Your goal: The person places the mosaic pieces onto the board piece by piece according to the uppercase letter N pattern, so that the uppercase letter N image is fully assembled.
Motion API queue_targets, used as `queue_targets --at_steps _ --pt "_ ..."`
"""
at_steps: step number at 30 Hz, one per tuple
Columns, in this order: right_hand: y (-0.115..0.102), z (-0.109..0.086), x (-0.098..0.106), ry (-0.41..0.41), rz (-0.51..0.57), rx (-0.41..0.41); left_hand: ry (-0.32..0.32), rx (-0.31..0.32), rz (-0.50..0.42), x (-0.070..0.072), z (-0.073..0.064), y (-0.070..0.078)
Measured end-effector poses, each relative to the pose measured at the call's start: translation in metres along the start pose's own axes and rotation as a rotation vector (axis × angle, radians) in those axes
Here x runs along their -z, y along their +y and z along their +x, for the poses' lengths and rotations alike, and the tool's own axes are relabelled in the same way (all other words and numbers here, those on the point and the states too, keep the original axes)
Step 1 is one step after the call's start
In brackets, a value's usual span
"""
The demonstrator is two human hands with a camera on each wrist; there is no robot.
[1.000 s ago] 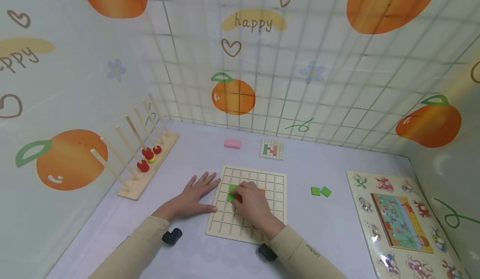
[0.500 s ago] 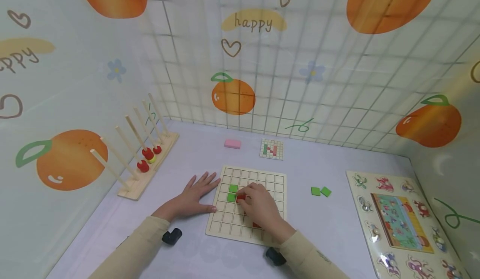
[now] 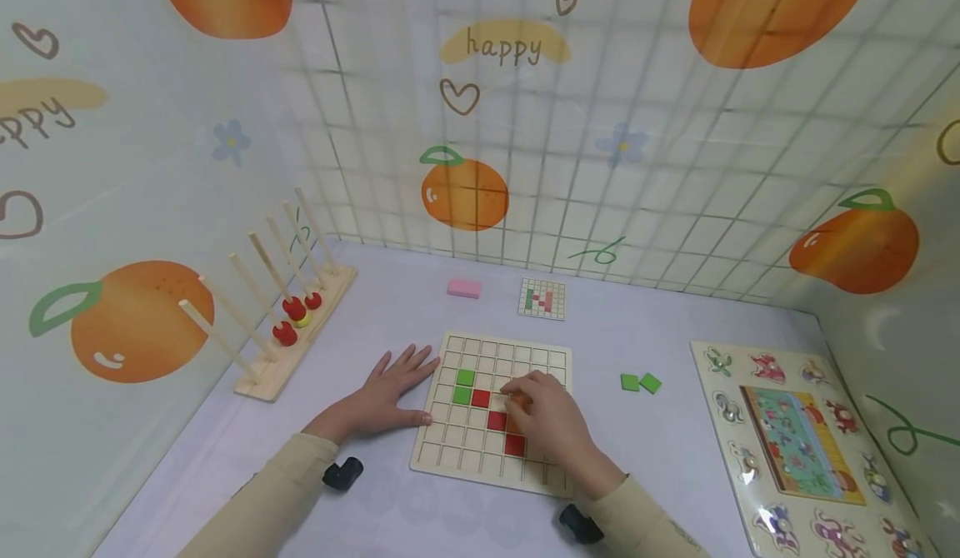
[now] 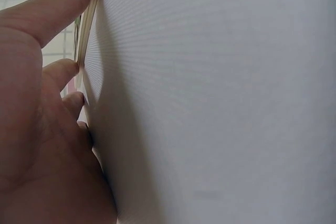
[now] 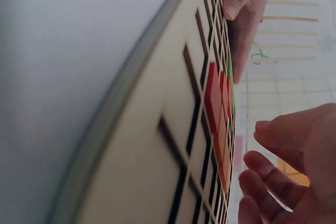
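A square wooden grid board lies on the table. My left hand is spread flat at its left side, thumb on the edge; in the left wrist view the thumb and fingers of that hand meet the board's edge. Two green tiles sit one above the other in the grid, and red tiles step diagonally down to the right. Over the orange tiles hovers my right hand, which partly hides them. Its fingers are loosely bent, apart from the board, with nothing between them.
Two loose green tiles lie right of the board. Behind it are a pink block and a small pattern card. A wooden peg stand with beads stands left, and an animal puzzle board lies far right.
My right hand has moved right, from the green tiles past the red ones to the orange tiles. Both green tiles and several red tiles are now uncovered. The left hand has stayed put.
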State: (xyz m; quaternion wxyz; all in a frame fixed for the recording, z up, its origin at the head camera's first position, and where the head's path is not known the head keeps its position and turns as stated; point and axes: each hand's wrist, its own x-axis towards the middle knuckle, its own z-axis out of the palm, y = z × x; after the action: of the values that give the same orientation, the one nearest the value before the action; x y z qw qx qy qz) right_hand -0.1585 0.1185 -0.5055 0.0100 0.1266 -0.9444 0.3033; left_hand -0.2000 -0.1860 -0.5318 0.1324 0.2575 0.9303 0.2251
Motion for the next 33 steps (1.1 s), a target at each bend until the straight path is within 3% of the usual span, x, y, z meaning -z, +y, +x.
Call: queue_targets --at_steps 21,33 --pt "0.056 -0.02 0.041 0.056 0.005 -0.172 -0.008 0.018 -0.001 -0.001 0.0 -0.001" --pt "0.101 -0.028 0.063 0.111 -0.02 -0.234 -0.007 0.035 0.007 -0.003 0.0 -0.002"
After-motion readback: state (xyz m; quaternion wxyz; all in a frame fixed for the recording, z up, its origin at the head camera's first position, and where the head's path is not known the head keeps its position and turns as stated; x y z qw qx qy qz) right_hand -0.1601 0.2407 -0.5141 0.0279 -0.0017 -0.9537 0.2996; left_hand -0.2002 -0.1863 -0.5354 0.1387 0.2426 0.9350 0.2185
